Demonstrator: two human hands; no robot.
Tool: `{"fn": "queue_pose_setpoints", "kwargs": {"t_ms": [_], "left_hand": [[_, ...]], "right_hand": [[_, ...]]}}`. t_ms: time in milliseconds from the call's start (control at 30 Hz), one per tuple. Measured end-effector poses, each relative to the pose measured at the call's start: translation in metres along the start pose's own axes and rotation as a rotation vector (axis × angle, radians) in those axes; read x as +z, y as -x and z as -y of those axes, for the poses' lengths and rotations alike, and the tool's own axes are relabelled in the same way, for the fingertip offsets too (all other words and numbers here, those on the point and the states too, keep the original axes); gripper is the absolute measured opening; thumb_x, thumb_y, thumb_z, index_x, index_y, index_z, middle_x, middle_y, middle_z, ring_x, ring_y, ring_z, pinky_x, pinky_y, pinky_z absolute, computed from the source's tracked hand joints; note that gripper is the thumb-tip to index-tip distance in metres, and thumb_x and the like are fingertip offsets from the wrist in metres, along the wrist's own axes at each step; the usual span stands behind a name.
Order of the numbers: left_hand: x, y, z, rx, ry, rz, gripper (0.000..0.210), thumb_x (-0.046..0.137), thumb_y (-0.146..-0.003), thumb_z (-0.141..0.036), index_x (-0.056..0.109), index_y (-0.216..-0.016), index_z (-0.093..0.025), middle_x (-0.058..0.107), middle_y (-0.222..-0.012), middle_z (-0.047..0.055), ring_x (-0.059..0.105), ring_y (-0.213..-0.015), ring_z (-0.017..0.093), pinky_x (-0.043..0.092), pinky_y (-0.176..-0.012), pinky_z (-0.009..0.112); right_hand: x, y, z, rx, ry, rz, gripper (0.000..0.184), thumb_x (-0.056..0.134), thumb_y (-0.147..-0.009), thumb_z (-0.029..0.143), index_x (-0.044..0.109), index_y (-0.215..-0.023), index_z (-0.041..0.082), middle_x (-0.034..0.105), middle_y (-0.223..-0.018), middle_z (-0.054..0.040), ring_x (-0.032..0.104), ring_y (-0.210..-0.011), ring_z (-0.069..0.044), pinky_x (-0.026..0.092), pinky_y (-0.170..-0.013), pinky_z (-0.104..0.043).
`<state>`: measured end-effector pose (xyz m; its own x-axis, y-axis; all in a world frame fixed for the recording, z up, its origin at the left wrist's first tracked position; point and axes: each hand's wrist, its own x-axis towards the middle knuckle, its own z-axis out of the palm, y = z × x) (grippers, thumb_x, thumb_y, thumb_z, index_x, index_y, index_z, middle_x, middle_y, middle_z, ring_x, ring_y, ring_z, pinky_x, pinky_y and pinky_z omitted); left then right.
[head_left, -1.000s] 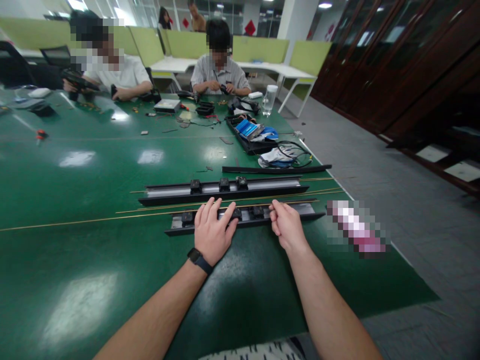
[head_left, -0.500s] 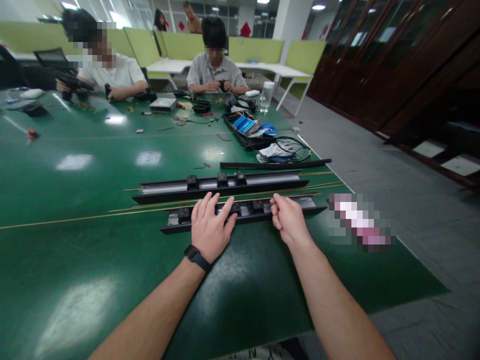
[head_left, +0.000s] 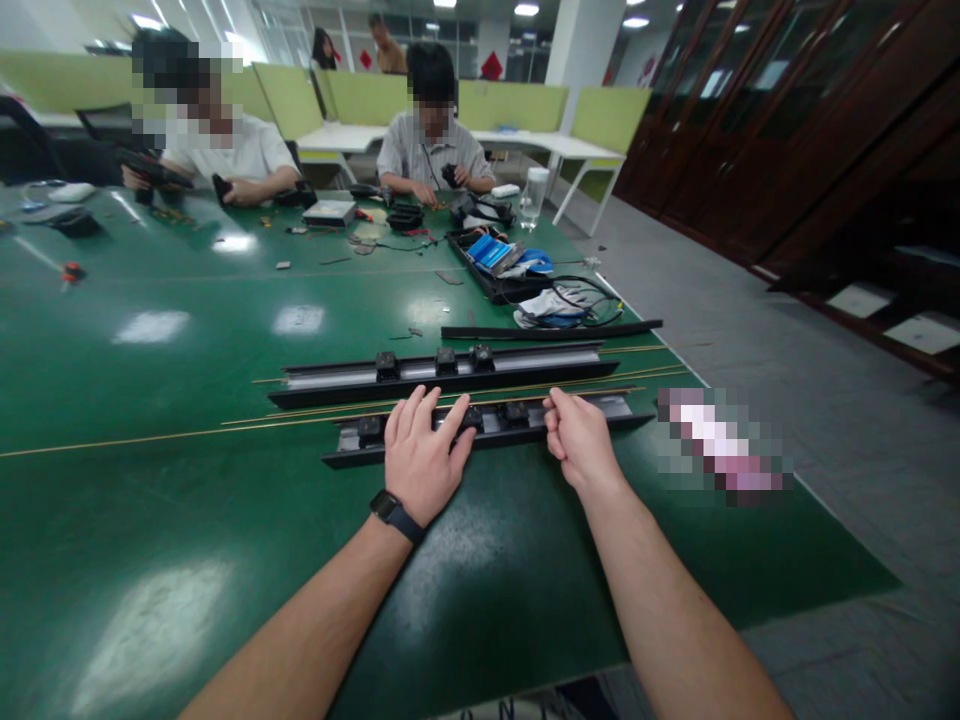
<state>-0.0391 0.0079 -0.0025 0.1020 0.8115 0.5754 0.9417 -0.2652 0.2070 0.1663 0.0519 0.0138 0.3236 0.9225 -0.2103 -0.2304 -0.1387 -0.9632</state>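
My left hand [head_left: 426, 450] lies palm down with fingers spread across the near black channel [head_left: 495, 436], covering part of it. Black blocks, among them one by my right hand [head_left: 517, 412], sit inside this channel. My right hand [head_left: 579, 436] is closed in a pinch at the channel's right part, on a thin brass rod [head_left: 510, 402] that runs along its far edge; the fingertips partly hide the grip. Behind it, a second black channel [head_left: 345, 392] holds three black blocks. More thin brass rods [head_left: 292, 412] lie between the two channels.
A black strip [head_left: 555, 330] lies beyond the channels. Past it are cables with a white-and-blue bundle [head_left: 559, 302] and a black tray [head_left: 480, 275] of parts. Two co-workers sit across the green table [head_left: 225, 520]. A clear bottle [head_left: 533, 200] stands near its far right edge.
My hands keep almost the same pose; the view shifts slightly. Across the table, the middle co-worker's one hand has lowered to the tabletop while the other holds a black part.
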Motion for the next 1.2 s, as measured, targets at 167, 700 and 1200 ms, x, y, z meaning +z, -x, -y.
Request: {"fn": "queue_pose_setpoints", "kwargs": {"t_ms": [167,700,1200], "left_hand": [[-0.0004,0.0,0.0002,-0.001,-0.008,0.008,0.044,0.057,-0.094,-0.041,0.058,-0.138,-0.034,0.055,-0.143,0.01,0.039,-0.143,0.032,0.029,-0.118,0.052],[-0.0003,0.0002,0.0005,-0.006,-0.008,0.019,0.045,0.056,-0.094,-0.041,0.057,-0.139,-0.035,0.054,-0.144,0.01,0.038,-0.144,0.031,0.027,-0.118,0.052],[-0.0008,0.0001,0.0001,0.003,-0.02,0.016,0.045,0.057,-0.094,-0.041,0.057,-0.138,-0.034,0.054,-0.144,0.01,0.039,-0.143,0.031,0.028,-0.118,0.052]], "right_hand": [[-0.0001,0.0008,-0.0004,0.006,0.066,0.044,0.033,0.07,-0.085,0.046,0.06,-0.076,0.016,0.05,-0.046,0.0048,0.031,-0.024,-0.004,0.016,-0.023,-0.016],[-0.0002,0.0004,-0.0014,0.006,-0.001,-0.002,0.03,0.069,-0.086,0.042,0.058,-0.075,0.017,0.048,-0.047,0.0059,0.031,-0.025,-0.003,0.017,-0.024,-0.015],[0.0003,-0.0003,-0.0007,0.006,-0.032,-0.009,0.026,0.065,-0.089,0.037,0.059,-0.076,0.016,0.049,-0.047,0.0059,0.032,-0.025,-0.003,0.018,-0.023,-0.015]]}}
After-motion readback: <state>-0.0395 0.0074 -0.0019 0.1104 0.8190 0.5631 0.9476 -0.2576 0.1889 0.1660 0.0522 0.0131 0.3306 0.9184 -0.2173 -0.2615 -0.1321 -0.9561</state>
